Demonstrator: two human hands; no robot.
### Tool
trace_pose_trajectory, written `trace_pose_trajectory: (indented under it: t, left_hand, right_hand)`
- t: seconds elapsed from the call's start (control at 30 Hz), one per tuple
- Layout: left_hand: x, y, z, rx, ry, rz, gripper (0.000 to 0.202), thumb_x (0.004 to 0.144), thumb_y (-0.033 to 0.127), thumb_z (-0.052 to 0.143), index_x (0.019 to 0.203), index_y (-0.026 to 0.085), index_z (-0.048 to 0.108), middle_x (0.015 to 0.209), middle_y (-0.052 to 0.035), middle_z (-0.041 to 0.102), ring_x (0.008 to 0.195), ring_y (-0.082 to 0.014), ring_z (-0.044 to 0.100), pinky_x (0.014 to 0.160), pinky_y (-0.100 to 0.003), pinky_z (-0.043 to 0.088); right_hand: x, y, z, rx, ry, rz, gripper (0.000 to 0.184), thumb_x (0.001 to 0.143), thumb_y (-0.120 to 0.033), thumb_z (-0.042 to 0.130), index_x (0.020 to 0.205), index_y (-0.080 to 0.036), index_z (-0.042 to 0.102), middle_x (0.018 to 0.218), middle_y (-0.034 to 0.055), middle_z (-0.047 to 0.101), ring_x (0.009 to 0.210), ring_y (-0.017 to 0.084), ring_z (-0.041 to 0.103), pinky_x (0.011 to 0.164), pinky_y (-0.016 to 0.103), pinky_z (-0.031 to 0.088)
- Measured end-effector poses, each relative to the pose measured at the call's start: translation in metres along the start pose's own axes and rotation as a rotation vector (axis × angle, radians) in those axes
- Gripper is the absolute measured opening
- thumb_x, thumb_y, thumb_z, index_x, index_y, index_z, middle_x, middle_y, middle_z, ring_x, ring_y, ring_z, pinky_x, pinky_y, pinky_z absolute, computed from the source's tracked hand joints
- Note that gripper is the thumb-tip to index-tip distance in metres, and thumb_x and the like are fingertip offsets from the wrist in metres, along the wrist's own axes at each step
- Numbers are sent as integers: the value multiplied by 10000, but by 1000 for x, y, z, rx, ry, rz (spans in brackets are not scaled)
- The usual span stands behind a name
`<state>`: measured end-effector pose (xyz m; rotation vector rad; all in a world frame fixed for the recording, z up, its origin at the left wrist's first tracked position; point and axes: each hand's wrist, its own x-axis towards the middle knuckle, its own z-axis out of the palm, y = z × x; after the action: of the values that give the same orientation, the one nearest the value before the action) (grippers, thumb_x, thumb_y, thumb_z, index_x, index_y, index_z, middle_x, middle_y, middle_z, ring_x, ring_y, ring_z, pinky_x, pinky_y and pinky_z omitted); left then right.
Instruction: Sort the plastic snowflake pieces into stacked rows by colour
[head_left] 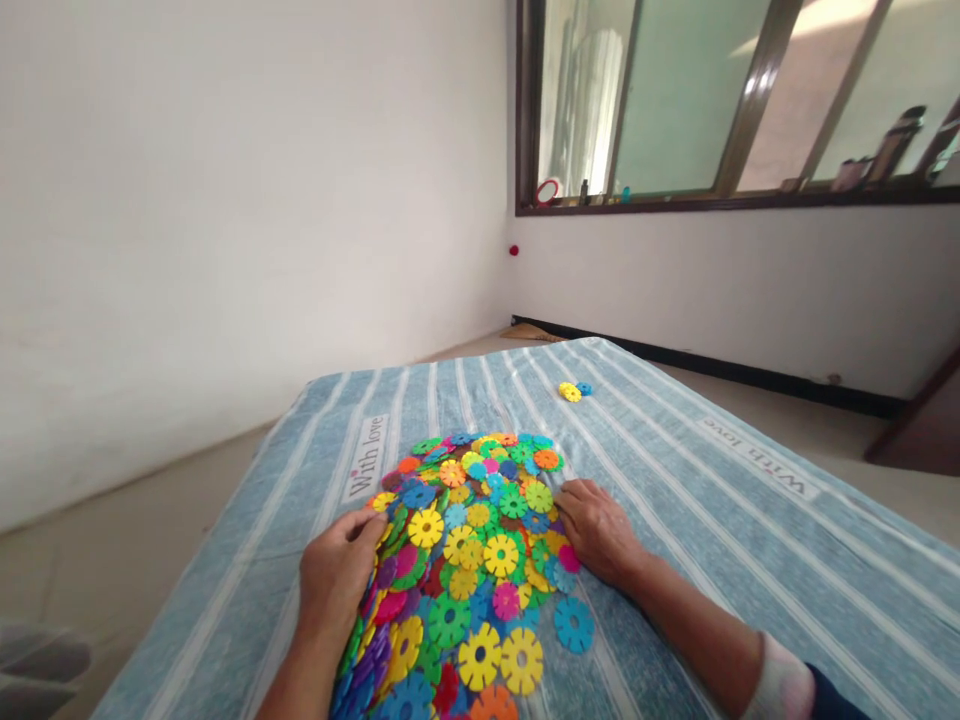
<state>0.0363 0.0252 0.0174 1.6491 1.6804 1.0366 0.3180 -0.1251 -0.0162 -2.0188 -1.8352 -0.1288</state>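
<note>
A heap of colourful plastic snowflake discs (pixel 465 550), notched around the rim and holed in the middle, is spread over a striped blue bedsheet. My left hand (pixel 339 565) is at the heap's left edge, thumb and forefinger closed together against discs there; whatever is between the fingertips is hidden. On the opposite side, my right hand (pixel 604 530) rests with bent fingers touching the heap's right edge, its fingertips partly hidden among the discs. A blue disc (pixel 574 625) lies just below that hand. Two yellow discs (pixel 480 657) lie near the front.
A small group of yellow discs (pixel 571 392) with a blue disc (pixel 585 389) sits apart, farther back on the bedsheet (pixel 675 500). White walls (pixel 255 180) stand beyond the bed. Bottles (pixel 896 145) and a red-rimmed mirror (pixel 547 192) are on the window sill.
</note>
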Motion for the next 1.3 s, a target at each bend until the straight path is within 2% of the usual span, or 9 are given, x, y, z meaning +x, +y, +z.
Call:
trace_pose_trajectory:
  t: [0.37, 0.9, 1.3]
  left_hand:
    - [-1, -1, 0, -38, -8, -36, 305, 574, 471, 586, 694, 217, 703, 688, -9, 722, 737, -257, 655, 713, -336, 482]
    - [-6, -7, 0, -104, -15, 23, 285, 595, 446, 599, 695, 200, 702, 702, -16, 727, 739, -247, 659, 718, -328, 496]
    - [-10, -7, -1, -39, -66, 89, 275, 660, 418, 573, 714, 184, 706, 718, -20, 724, 742, -227, 658, 736, -317, 493]
  right_hand:
    - [1, -4, 3, -55, 21, 18, 218, 941, -136, 428, 833, -181, 612, 901, 60, 605, 919, 198, 525, 798, 296, 381]
    - [-2, -9, -1, -38, -35, 45, 207, 940, -155, 447, 930, -181, 653, 955, 67, 616, 985, 205, 532, 840, 294, 383]
    - [-8, 1, 2, 23, -8, -39, 224, 943, -159, 426, 933, -176, 649, 928, 76, 615, 942, 210, 540, 833, 306, 398]
